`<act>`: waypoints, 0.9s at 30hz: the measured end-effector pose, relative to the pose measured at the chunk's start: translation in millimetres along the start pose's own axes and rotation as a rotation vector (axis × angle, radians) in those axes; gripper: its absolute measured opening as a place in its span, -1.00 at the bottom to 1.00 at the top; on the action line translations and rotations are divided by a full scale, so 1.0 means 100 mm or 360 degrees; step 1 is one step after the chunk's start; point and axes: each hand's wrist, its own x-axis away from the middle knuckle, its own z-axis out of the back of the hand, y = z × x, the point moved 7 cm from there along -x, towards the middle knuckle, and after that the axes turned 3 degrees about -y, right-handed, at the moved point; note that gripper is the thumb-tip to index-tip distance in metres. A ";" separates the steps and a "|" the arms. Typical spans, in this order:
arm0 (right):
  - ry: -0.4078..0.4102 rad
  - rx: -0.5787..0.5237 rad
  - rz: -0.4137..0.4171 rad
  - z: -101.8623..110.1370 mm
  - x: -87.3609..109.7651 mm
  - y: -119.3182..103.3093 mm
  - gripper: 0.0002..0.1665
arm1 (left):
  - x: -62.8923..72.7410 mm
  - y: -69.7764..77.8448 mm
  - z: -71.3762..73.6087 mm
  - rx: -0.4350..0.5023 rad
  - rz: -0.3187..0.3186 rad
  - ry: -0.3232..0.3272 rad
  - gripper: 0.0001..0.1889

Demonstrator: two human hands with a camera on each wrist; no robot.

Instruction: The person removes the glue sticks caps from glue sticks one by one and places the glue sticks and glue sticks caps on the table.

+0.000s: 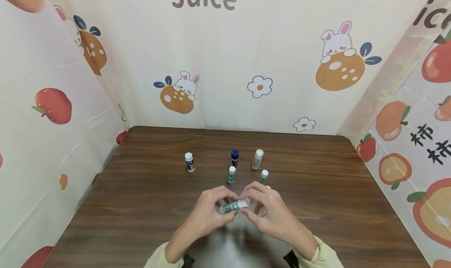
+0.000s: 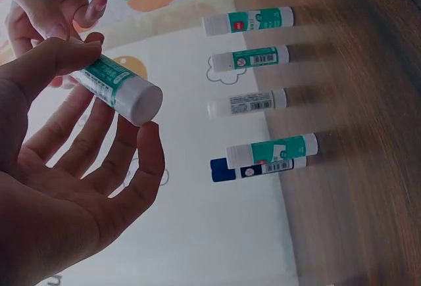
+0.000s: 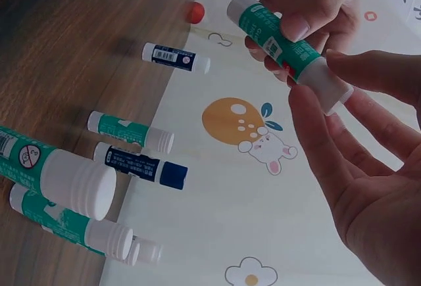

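Both hands hold one glue stick (image 1: 231, 206) with a green label and a white cap, tilted just above the near part of the table. My left hand (image 1: 212, 208) grips its labelled body between thumb and fingers, the flat white base (image 2: 146, 105) facing out in the left wrist view. At the other end, my right hand (image 1: 270, 208) pinches the white cap (image 3: 323, 83) between thumb and forefinger, its other fingers spread loosely below. The cap sits against the label's edge in the right wrist view.
Several glue sticks stand upright beyond the hands: a navy-labelled one (image 1: 190, 163) at left, a navy-capped one (image 1: 234, 155), a small green one (image 1: 231, 175), a pale one (image 1: 257, 160), and a green one (image 1: 264, 175) by the right hand. A printed curtain (image 1: 225, 49) encloses the wooden table (image 1: 141, 189).
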 end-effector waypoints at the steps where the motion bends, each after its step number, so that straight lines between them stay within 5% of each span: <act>1: 0.0001 0.0003 -0.0002 0.00 0.00 0.00 -0.68 | 0.00 0.00 0.00 -0.0001 0.0005 -0.0004 -0.72; 27: 0.0011 -0.0041 0.0039 -0.03 0.02 -0.01 -0.69 | 0.06 -0.02 0.05 0.0060 -0.0040 -0.0040 -0.72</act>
